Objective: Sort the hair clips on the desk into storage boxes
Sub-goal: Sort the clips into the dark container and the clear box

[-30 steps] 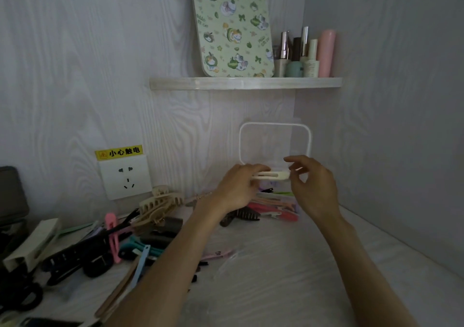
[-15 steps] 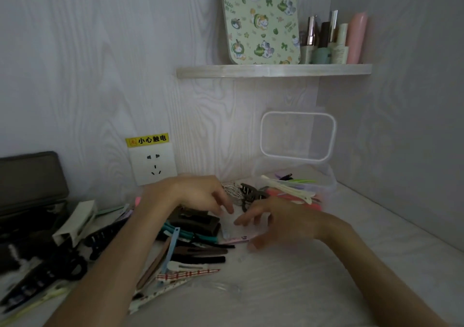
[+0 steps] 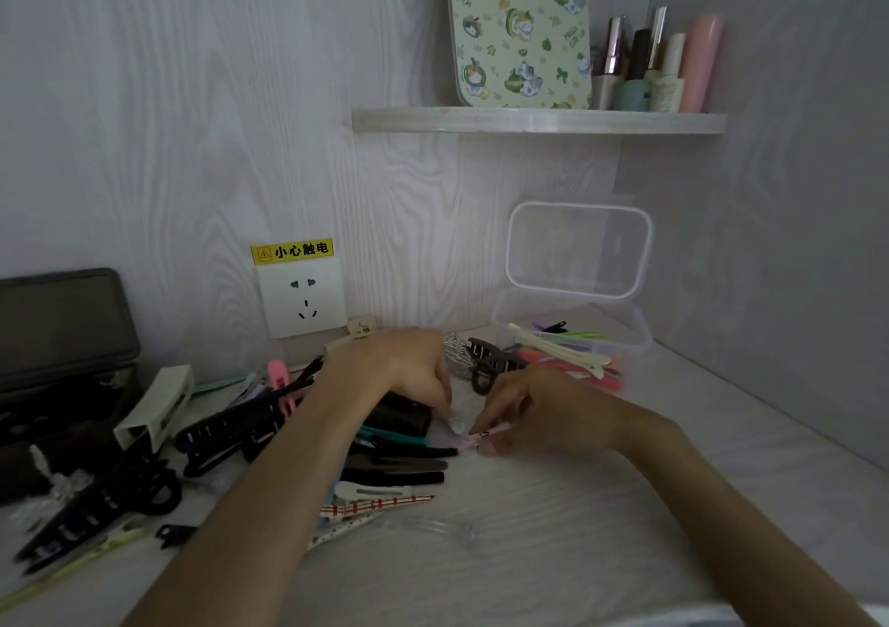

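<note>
A clear storage box [image 3: 640, 338] with its lid [image 3: 577, 248] propped against the wall holds several long clips, a cream one [image 3: 558, 350] on top. My right hand [image 3: 539, 410] pinches a small pale pink clip [image 3: 486, 435] low on the desk. My left hand [image 3: 409, 366] reaches down beside it, fingertips touching a small light piece [image 3: 456, 425] on the desk. Left of my hands lies a pile of hair clips [image 3: 385, 472] in black, teal, brown and plaid. A dark claw clip [image 3: 486, 362] lies between my hands and the box.
A dark case [image 3: 62, 338] stands open at the far left, with black claw clips [image 3: 96, 511] and a white clip [image 3: 154, 410] in front of it. A wall socket [image 3: 302, 297] sits behind the pile. A shelf [image 3: 539, 121] with cosmetics hangs above.
Both hands dropped from the box, leaving the cream clip lying in it, and came down to the desk. My right hand has closed its fingers on the small pink clip.
</note>
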Demonstrator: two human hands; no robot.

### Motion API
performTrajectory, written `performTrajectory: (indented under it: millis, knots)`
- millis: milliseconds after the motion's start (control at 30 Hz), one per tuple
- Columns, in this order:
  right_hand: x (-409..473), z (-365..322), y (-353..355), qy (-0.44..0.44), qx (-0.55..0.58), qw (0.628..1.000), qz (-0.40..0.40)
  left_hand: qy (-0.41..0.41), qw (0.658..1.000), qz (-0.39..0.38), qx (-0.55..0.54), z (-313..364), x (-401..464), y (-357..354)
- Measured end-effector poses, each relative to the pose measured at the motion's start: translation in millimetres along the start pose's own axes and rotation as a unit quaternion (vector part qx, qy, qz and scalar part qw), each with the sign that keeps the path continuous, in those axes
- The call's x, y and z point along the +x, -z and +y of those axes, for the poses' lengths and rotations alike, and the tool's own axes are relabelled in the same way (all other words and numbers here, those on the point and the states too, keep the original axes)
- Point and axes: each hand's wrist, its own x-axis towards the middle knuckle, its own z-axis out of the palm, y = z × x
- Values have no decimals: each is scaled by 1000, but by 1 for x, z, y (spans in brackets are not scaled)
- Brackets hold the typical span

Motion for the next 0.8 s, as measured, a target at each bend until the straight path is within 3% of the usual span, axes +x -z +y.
performTrajectory:
  millis: [267, 333, 400, 467, 500, 600, 700, 800]
  knots:
    - [-13, 0, 26, -39, 37, 998, 19, -25, 999, 5, 34, 3, 1, -3]
    - [-17, -3, 38, -16, 75, 989, 129, -36, 999, 24, 9, 1, 2, -1]
    - [-16, 1, 47, 12, 106, 943, 315, -39, 995, 65, -60, 1, 2, 1]
    - [-12, 11, 51, 5, 31, 893, 449, -36, 988, 137, -65, 3, 2, 3]
    - [-11, 17, 51, -7, -30, 879, 475, -36, 984, 171, -47, 6, 2, 4]
    - [-9, 36, 49, -58, -138, 881, 449, -44, 976, 211, -43, 14, 0, 7]
    - [-11, 41, 47, -146, -140, 902, 382, -49, 976, 199, -71, 22, -4, 16]
    - [-12, 37, 46, -142, -140, 899, 390, -38, 981, 149, -117, 29, -8, 35]
